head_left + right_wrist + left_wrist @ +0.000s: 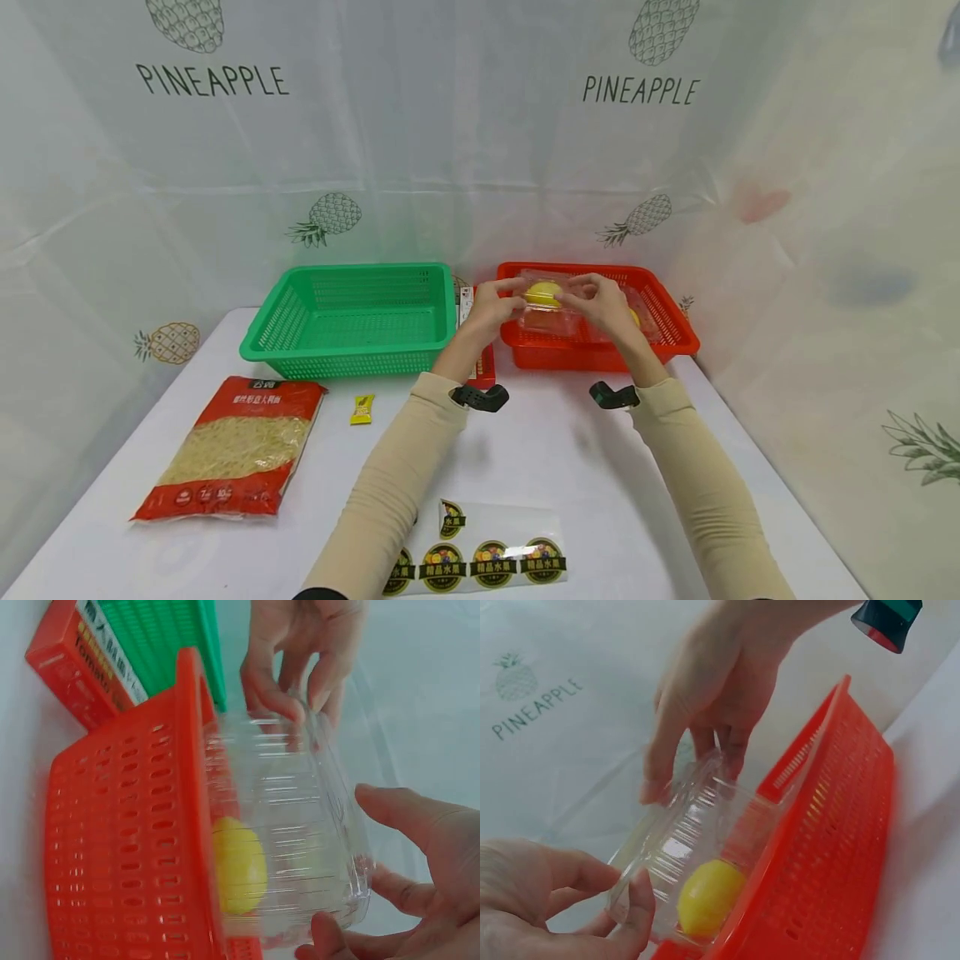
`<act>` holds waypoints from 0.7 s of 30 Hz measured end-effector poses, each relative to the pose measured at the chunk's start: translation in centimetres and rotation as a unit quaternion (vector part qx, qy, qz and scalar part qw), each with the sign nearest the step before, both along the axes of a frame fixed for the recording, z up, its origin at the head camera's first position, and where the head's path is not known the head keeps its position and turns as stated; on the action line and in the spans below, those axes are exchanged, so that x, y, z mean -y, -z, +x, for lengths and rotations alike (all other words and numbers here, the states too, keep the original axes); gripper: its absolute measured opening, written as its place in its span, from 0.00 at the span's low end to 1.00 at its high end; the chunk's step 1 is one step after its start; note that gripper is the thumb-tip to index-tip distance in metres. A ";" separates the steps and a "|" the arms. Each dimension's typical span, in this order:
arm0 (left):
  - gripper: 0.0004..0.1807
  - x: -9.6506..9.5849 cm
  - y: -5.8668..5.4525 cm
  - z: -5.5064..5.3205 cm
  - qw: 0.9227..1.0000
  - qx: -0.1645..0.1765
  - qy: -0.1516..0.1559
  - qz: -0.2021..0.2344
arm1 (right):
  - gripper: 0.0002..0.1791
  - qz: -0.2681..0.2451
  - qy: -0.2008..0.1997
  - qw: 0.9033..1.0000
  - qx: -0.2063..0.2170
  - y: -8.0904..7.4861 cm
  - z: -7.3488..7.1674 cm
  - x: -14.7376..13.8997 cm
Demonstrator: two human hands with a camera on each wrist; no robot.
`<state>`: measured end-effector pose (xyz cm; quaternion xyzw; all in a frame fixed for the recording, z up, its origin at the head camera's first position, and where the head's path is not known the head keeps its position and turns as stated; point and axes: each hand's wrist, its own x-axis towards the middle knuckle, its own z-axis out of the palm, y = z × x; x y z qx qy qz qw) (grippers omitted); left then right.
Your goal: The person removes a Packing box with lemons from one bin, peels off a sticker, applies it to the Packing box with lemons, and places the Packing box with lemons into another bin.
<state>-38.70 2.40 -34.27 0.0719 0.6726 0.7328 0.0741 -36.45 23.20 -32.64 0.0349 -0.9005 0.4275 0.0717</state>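
Note:
Over the red basket [600,358], both hands hold a clear plastic box [551,321] by its opposite sides. A yellow lemon [543,294] shows through its clear wall. My left hand [493,307] pinches one corner between thumb and fingers, plain in the left wrist view. At the other end, my right hand [603,304] grips the edge with thumb and fingers spread around it. The box [292,817] tilts over the basket's rim in the right wrist view. More clear packaging and another yellow fruit [634,317] lie in the basket, partly covered by the right hand.
A green basket [262,329] stands to the left, with a red carton [75,664] between the baskets. On the table [540,450] are a red pasta bag [232,450], a small yellow packet [362,409] and a sheet of round fruit stickers [510,525] near the front.

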 end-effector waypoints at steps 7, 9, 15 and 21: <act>0.25 1.1 -0.1 0.0 1.000 -0.011 0.008 0.005 | 0.34 -0.114 -0.008 0.993 0.041 -0.4 0.1 -0.3; 0.25 1.5 -0.2 0.0 1.000 -0.011 0.017 0.013 | 0.32 -0.139 -0.011 0.989 0.042 -0.4 0.0 -0.5; 0.23 3.1 0.2 0.2 0.997 0.016 0.031 0.069 | 0.31 -0.173 -0.012 0.983 0.052 -0.2 -0.5 -0.9; 0.22 4.3 0.4 0.5 0.995 0.030 0.037 0.085 | 0.32 -0.198 -0.004 0.977 0.077 0.0 -1.1 -1.0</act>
